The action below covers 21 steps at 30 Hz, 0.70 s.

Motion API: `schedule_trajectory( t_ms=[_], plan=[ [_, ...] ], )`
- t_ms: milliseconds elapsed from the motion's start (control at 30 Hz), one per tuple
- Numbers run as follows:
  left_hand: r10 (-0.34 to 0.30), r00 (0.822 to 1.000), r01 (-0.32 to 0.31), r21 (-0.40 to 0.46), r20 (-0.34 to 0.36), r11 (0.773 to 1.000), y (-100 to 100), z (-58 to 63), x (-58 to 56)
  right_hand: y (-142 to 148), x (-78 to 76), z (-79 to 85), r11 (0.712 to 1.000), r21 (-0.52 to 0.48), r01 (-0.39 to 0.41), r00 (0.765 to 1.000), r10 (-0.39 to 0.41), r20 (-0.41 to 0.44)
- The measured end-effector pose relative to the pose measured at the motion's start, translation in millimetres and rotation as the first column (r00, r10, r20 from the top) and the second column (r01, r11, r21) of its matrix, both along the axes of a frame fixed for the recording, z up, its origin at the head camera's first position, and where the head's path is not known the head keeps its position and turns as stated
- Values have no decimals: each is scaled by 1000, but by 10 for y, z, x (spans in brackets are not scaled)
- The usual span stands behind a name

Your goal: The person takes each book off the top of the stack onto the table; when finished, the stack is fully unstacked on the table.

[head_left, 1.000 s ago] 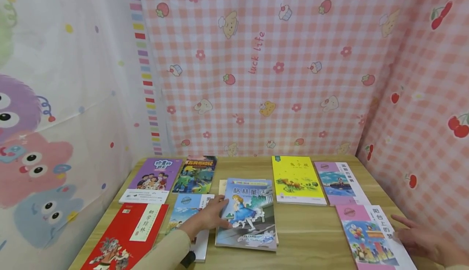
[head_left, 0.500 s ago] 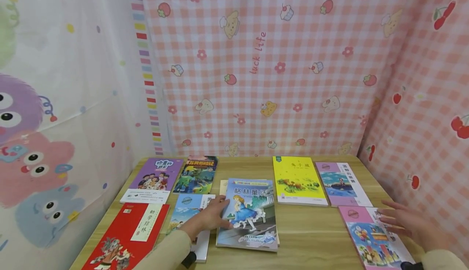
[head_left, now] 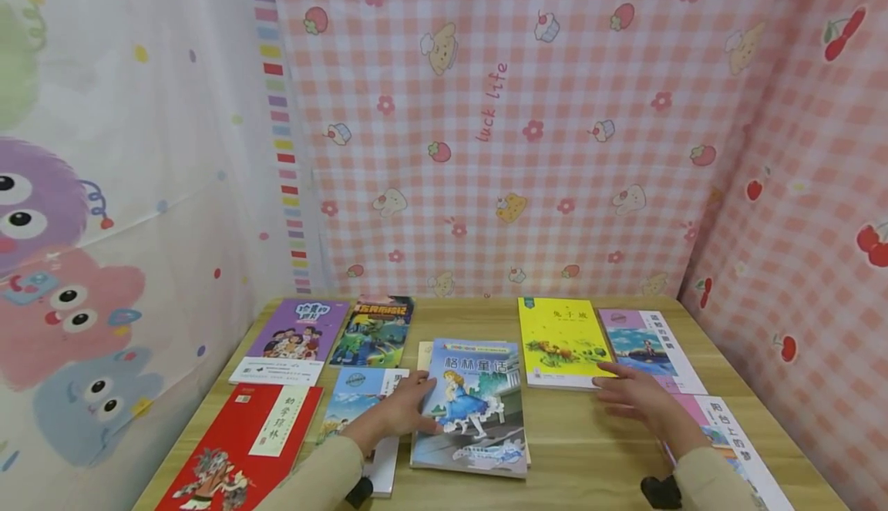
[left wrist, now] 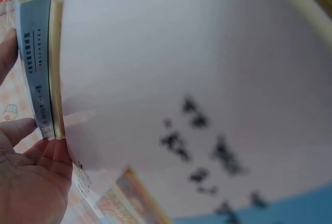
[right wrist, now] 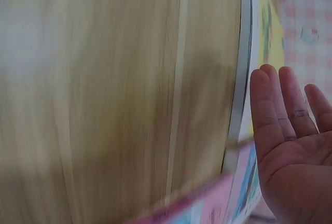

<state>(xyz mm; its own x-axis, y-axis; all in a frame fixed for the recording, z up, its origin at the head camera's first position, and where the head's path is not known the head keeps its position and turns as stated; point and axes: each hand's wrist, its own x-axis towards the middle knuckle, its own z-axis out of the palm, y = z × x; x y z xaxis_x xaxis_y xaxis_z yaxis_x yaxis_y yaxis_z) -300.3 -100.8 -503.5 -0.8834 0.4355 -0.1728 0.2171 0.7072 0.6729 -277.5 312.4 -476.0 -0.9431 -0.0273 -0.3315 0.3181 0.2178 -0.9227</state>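
Note:
A blue storybook (head_left: 486,388) with a girl in a blue dress lies mid-table, over a cream-edged book (head_left: 423,352) that mostly hides beneath it. My left hand (head_left: 397,412) grips its left edge, the thumb on the cover. The left wrist view has that hand's fingers (left wrist: 54,154) at the blue spine (left wrist: 33,58) and the cream one beside it. My right hand (head_left: 641,399), fingers extended and holding nothing, hovers by the lower right corner of a yellow book (head_left: 563,339). In the right wrist view the palm (right wrist: 295,172) faces the camera.
Left lie a purple book (head_left: 294,334), a jungle-cover book (head_left: 372,334), a red book (head_left: 239,445) and a blue-and-white book (head_left: 347,403), partly behind my left arm. Right are a pink-and-white book (head_left: 648,345) and another (head_left: 738,449) under my right forearm. Checked cloth (head_left: 486,172) hangs behind.
My right hand has moved left from over the near right pink-and-white book to the yellow book's corner. The left hand keeps its grip on the blue storybook, which stays in place.

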Motion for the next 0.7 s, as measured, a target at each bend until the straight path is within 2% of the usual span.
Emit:
schedule_trajectory(
  t_ms=[167, 333, 433, 700],
  plan=[
    [-1, 1000, 1, 1, -6, 1000, -14, -25, -1, -470, -26, -53, 999, -36, 7, 1000, -8, -16],
    [3, 1000, -3, 8, -1, 1000, -31, -19, 5, -806, -46, -132, 997, -70, 19, 999, -21, -27],
    [6, 1000, -6, 6, -1, 1000, -40, -22, 0, -946, -65, -193, 995, -93, 23, 1000, -25, -18],
    [-11, 1000, 10, 15, 18, 1000, -33, -24, -8, -1167, -75, -320, 997, -77, 5, 1000, -5, 0]
  ],
)
